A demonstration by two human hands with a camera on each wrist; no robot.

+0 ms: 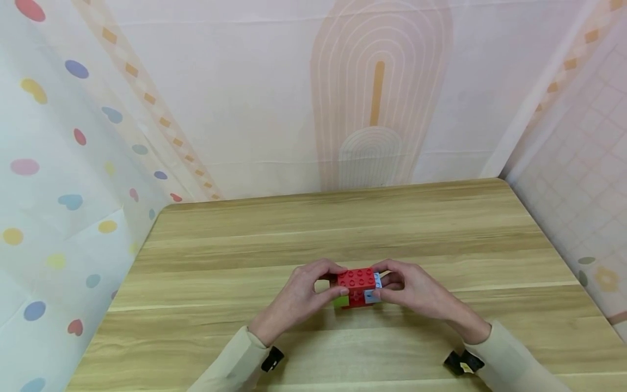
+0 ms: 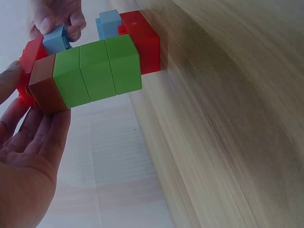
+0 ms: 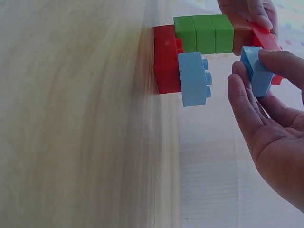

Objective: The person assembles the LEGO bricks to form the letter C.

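A toy-brick structure stands on the table: a red base brick [image 3: 166,61], a column of green bricks [image 2: 97,71] on one end, a brown brick [image 2: 46,84] above them, and a red studded brick [image 1: 356,279] across the top. My left hand [image 1: 306,291] pinches the top red brick, its fingers beside the brown one. With thumb and fingers my right hand [image 1: 418,289] grips a light blue brick [image 3: 259,71], held against the underside of the top red brick's free end. Another light blue brick [image 3: 192,80] sits on the base below, with a gap between the two.
The wood-grain table [image 1: 235,234] extends around the hands. A patterned cloth [image 1: 254,98] hangs behind its far edge and along both sides. Dark straps [image 1: 272,359] are at the sleeve cuffs.
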